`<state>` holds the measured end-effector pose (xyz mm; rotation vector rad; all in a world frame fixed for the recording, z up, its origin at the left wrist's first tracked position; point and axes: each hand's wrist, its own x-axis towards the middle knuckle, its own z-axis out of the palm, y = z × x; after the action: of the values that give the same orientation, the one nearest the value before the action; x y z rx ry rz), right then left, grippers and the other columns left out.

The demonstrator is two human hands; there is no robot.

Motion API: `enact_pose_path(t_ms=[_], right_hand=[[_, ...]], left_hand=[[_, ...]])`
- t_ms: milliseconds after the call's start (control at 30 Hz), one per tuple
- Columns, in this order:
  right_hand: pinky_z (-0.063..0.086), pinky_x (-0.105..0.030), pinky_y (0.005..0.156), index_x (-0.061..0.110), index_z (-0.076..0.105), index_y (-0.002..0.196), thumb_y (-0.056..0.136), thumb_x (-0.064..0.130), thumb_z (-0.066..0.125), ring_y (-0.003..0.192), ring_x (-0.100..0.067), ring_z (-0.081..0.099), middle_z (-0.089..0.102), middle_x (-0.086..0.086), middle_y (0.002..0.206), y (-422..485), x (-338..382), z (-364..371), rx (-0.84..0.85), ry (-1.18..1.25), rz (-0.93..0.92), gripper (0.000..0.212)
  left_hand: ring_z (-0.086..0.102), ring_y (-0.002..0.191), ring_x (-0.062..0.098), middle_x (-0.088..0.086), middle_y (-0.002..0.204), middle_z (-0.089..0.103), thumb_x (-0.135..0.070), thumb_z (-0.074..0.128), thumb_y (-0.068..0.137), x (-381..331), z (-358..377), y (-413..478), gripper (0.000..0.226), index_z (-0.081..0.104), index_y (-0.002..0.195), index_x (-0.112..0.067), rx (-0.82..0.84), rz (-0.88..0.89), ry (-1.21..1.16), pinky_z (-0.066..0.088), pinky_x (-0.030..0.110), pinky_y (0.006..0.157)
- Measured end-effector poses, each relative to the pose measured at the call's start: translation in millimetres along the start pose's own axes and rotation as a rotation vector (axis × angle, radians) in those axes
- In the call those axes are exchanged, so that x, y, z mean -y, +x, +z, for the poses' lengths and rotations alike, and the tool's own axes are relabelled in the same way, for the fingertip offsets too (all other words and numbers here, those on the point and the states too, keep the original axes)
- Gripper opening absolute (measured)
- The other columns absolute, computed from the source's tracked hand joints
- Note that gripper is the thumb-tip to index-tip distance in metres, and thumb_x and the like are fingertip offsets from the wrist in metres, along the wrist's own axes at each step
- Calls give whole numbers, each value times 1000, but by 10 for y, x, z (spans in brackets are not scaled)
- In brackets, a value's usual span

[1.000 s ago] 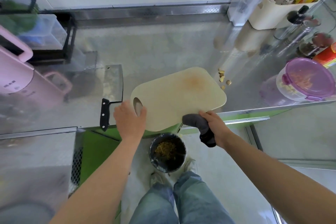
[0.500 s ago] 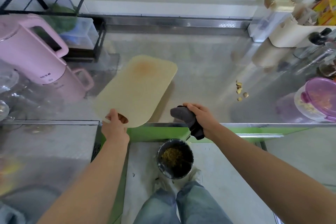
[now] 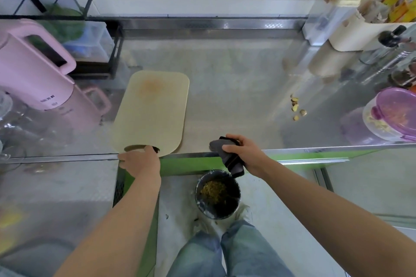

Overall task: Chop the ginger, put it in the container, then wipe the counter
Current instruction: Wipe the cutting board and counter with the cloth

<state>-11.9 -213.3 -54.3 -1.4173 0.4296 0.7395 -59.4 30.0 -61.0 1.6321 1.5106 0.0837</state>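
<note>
With our left hand [image 3: 139, 161] holding the cutting board [image 3: 153, 110] by its handle hole and our right hand [image 3: 246, 153] clutching the cloth [image 3: 217, 144], we should wipe across the surface [image 3: 229, 87] toward the ginger scraps [image 3: 297, 107] near the container [image 3: 392, 114].

Single head view, looking steeply down at counter [image 3: 225, 96].

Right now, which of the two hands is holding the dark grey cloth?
The right hand grips the dark grey cloth. The left hand holds no cloth; it holds the cutting board at its handle hole.
</note>
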Motion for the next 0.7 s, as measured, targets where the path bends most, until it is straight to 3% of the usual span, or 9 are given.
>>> enact_pose_path(t_ms=[100,167,267,367,467,567,667,700], right_hand=[[54,-31,79,14,52,126,85,-3,63,95,-24,61,58,-13,118,-35,-11,-74,27,-44,-30,45],[54,-34,85,15,52,127,88,-4,58,99,-25,60,59,-12,118,-68,-8,-168,26,-12,-54,44],[52,-36,90,23,52,130,92,-6,49,106,-26,58,57,-9,124,-109,17,-410,-3,49,-143,48],[51,-32,88,31,56,127,93,-7,41,110,-23,56,54,-1,127,-163,103,-794,-93,50,-227,53],[50,-33,90,32,63,119,95,-5,37,109,-22,56,56,-1,128,-183,232,-1305,-225,45,-269,51],[48,-29,90,31,61,122,95,-3,38,102,-17,57,58,-1,125,-125,363,-1921,-442,22,-289,49],[46,-24,80,31,54,132,97,2,38,86,-10,53,55,-3,118,-32,465,-2556,-657,-92,-310,48],[47,-28,84,29,50,136,97,4,38,92,-12,53,53,-5,124,2,490,-2751,-713,-155,-306,48]], left_hand=[[28,130,41,24,149,18,-15,60,85,-73,47,-196,68,26,142,1,-97,256,343,31,47,104],[25,132,38,19,149,22,-14,60,84,-129,173,-336,62,34,140,-3,-117,497,466,28,47,104],[40,123,29,12,134,46,-11,58,87,-206,514,-586,38,54,125,-11,123,875,520,36,40,101],[44,121,23,6,131,50,-18,55,93,-218,946,-957,27,59,120,-17,390,1135,615,39,37,103],[25,141,27,9,153,30,-26,45,99,-218,1379,-1303,38,47,136,-21,523,1228,772,25,39,113],[2,147,33,12,160,1,-34,41,99,-252,1770,-1565,57,19,150,-24,517,1287,993,13,45,118],[-8,146,37,15,159,-12,-44,37,98,-310,2093,-1762,68,2,152,-22,516,1164,1055,7,53,116],[-10,145,38,17,158,-13,-46,35,98,-312,2185,-1810,69,0,152,-20,523,1106,1062,6,55,115]])
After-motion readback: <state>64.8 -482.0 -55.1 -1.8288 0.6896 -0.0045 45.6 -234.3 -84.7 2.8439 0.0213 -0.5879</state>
